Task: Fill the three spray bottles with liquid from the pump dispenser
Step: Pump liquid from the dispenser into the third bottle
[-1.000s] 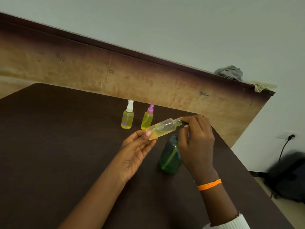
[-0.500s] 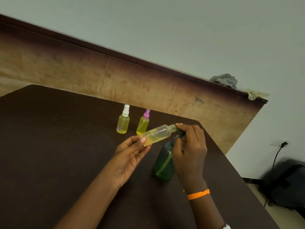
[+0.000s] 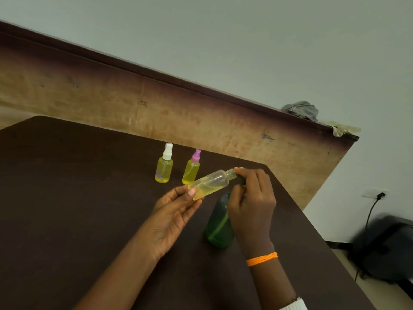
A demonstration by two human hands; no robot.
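Now we hold an uncapped spray bottle (image 3: 211,184) tilted above the dark tabletop (image 3: 67,198), its threaded neck pointing up and to the right, with yellow liquid pooled in its lower end. Our left hand (image 3: 174,218) pinches the base of that bottle between thumb and fingertips, palm turned up. Our right hand (image 3: 250,204) is curled at the bottle's neck, its fingers closed round a small dark part that we cannot make out clearly; the hand's grip hides most of it. An orange band (image 3: 262,258) circles the right wrist, and a white sleeve cuff (image 3: 292,306) shows at the bottom edge.

Just beneath the right hand stands the green pump dispenser (image 3: 218,229), upright on the tabletop, its top hidden behind the hand. Farther back two filled spray bottles stand upright side by side, apart from each other: one with a white spray cap (image 3: 164,166) on the left, one with a pink spray cap (image 3: 191,170) on the right, both holding yellow liquid.

A wooden board (image 3: 201,117) runs behind the tabletop, with a grey cloth (image 3: 301,109) lying on its top edge. A dark bag (image 3: 384,247) sits on the floor to the right.
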